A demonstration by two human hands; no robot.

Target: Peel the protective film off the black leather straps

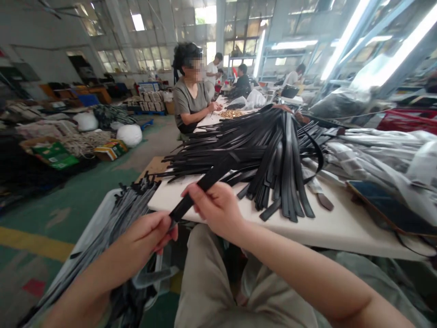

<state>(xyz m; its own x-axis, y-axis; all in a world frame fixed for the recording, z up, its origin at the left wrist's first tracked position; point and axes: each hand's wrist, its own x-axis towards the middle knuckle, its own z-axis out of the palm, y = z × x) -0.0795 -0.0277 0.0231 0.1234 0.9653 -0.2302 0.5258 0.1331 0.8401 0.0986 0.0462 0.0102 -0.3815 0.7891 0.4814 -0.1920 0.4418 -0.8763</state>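
Note:
A black strap [215, 172] runs slantwise between my two hands, over the near edge of the table. My left hand [150, 234] pinches its lower end between thumb and fingers. Farther up, my right hand [215, 205] grips the same strap, fingers closed round it. The strap's upper part reaches over a large heap of black straps [287, 168] on the table, where its far end is hard to pick out. Below and left of my left hand lie many more straps [136, 205], dark with greyish faces, in a long pale tray [90, 228].
The white table [327, 228] stretches ahead. On its right lie plastic-wrapped bundles [382, 150], a dark blue flat piece [392, 205] and a brown-tipped strap [325, 201]. A co-worker [191, 100] sits at the far left side, near a pile of small gold-coloured parts [232, 114].

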